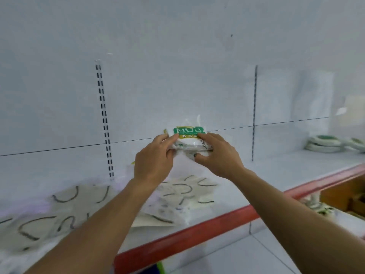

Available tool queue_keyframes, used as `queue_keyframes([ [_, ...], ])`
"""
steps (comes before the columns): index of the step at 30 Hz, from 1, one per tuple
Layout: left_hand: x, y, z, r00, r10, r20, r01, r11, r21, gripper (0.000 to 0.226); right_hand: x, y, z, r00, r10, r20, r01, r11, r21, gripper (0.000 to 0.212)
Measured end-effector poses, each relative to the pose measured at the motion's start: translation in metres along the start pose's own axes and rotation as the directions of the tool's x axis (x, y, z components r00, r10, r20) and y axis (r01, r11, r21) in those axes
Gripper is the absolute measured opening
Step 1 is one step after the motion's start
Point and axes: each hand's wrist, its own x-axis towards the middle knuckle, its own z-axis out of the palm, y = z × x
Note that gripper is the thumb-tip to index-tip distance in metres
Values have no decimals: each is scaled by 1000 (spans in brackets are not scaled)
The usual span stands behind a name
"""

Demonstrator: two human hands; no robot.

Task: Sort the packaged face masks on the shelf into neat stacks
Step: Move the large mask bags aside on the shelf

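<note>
A clear packet of face masks with a green label [189,135] is held up above the white shelf [262,180], in front of the back panel. My left hand [153,161] grips its left edge. My right hand [215,154] grips its right edge, thumb underneath. Below my arms, several flat mask packets with dark ear loops [183,191] lie scattered on the shelf, and more loose mask packets [39,218] lie at the left. All are blurred.
The shelf has a red front edge [197,232]. Slotted uprights [104,123] run up the back panel. Round green-and-white items [325,144] are piled at the far right. A brown box [347,194] stands on a lower level at the right.
</note>
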Motion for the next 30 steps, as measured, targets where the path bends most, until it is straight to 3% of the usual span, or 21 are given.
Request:
queue_keyframes([
  [10,30,259,156,971,227,76,-198,942,-272,43,-68,226,-167,955,249,-159,-276,945,-175,68],
  [17,50,384,247,925,368,94,-302,864,-403,42,-93,349,-230,883,388,-263,-443,875,-195,69],
  [30,173,538,443,891,453,30,-372,768,-522,42,-3,576,-312,877,363,-316,-460,824,-331,66],
])
